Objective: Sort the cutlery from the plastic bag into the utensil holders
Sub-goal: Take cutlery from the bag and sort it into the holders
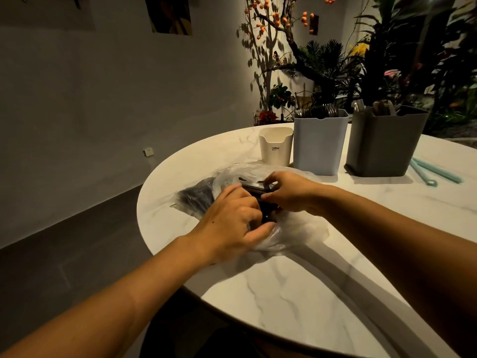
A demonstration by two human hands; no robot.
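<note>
We judge task partly done: blue holder and grey holder already hold cutlery, cream holder looks empty. Plastic bag on bench, dark cutlery inside. Left hand curls on bag; right hand pinches dark pieces.

Premises appear to be a dining area of a home or small restaurant; which of the two cannot be told. Evidence: round marble-pattern table; beyond the hands, three utensil holders holding cutlery; decorative plants with orange fruit; wall pictures; dim lighting.
</note>
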